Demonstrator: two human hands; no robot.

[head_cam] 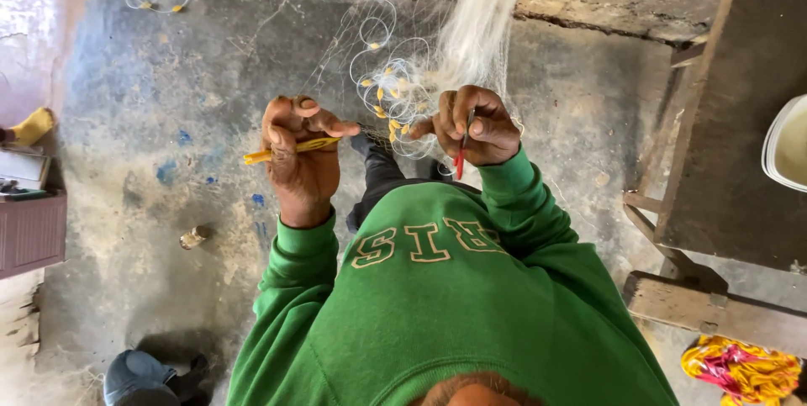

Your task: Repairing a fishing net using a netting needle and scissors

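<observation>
Green sweatshirt sleeves [471, 288] are filling the frame nearest the camera, and both of my arms are extending forward out of them over the stained concrete floor [168, 120].

My left hand [298, 158] is closing fully around a yellow netting needle [290, 150], with the thumb pressing on top of it. The needle's long axis is running nearly level, its tapered end projecting past the outer side of that hand and its other end pointing inward toward my right hand.

My right hand [472, 127] is curling shut around two things at once: a slim red tool [461, 162], whose tip is hanging down out of the bottom of the fist, and a gathered portion of the white monofilament fishing net [471, 28]. Whether the red tool is a pen or a blade, I cannot tell.

The net is rising away from my right hand as a bunched white skein, directly ahead of and beyond the knuckles. Loops of line carrying small yellow floats [388, 95] are lying between my two hands and slightly ahead of them, just beside the right fist. The right hand is therefore the nearer one to the net; the left hand is standing apart from it, with the needle's inner end aimed across the gap at the loops.

Off to the right, a wooden bench [706, 305] is standing well apart from both hands.
</observation>
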